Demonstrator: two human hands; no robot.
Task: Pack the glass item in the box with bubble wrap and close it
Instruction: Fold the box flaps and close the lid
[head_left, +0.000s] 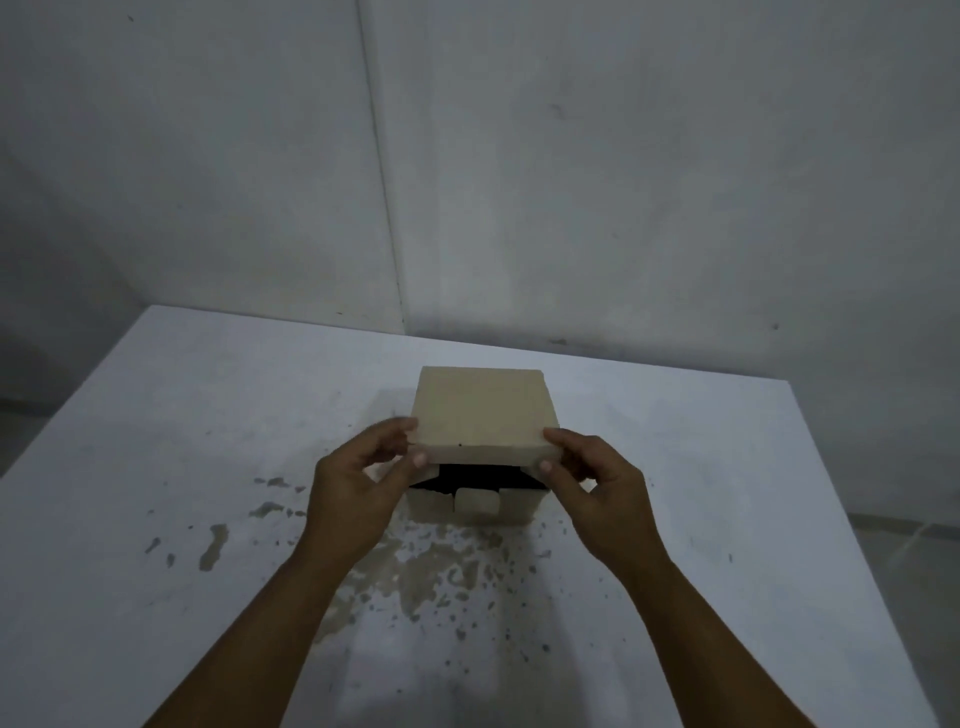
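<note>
A small tan cardboard box (514, 506) stands in the middle of the white table (156, 415). Its lid flap (483, 410) lies almost flat over the top, with a dark gap left along the near edge. My left hand (358, 483) pinches the lid's near left corner. My right hand (597, 483) pinches the near right corner. A small tab (477, 501) shows at the box's front wall. Inside the box is dark; neither the glass item nor the bubble wrap can be seen.
Brownish stains and dark specks (426, 571) cover the table in front of the box. Grey walls meet in a corner (384, 208) behind the table. The table's right edge (852, 519) drops to the floor.
</note>
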